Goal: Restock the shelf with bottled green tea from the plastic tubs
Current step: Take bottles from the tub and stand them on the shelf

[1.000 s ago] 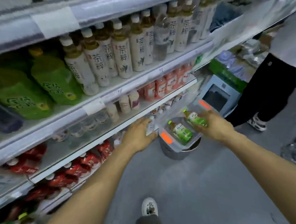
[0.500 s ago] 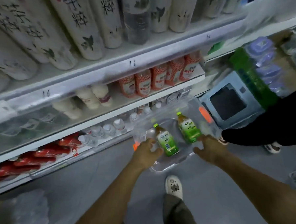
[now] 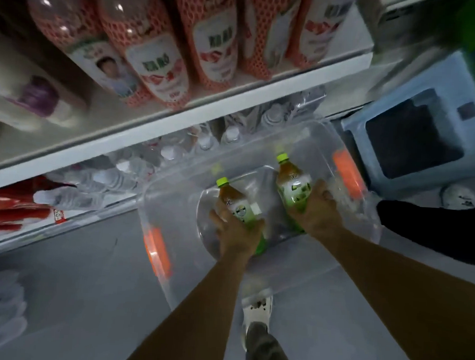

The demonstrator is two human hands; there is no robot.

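Observation:
A clear plastic tub (image 3: 174, 201) with orange handle clips sits low in front of the shelf. Inside it are two green tea bottles with lime caps and green labels. My left hand (image 3: 237, 232) grips the left green tea bottle (image 3: 236, 201) around its lower body. My right hand (image 3: 318, 214) grips the right green tea bottle (image 3: 292, 180) the same way. Both bottles lean with their caps pointing away from me. The shelf edge (image 3: 161, 137) runs just above the tub.
Red-and-white netted bottles (image 3: 160, 63) fill the shelf above. Clear water bottles (image 3: 177, 149) and red packs (image 3: 6, 211) stand on the lowest shelf. A pale blue stool (image 3: 415, 134) stands at right, next to another person's dark trouser leg (image 3: 434, 231). My shoe (image 3: 257, 310) is on the grey floor.
My view has dropped close to the tub. My left hand has come off the tub's rim and both hands have reached inside, each closing round a green tea bottle.

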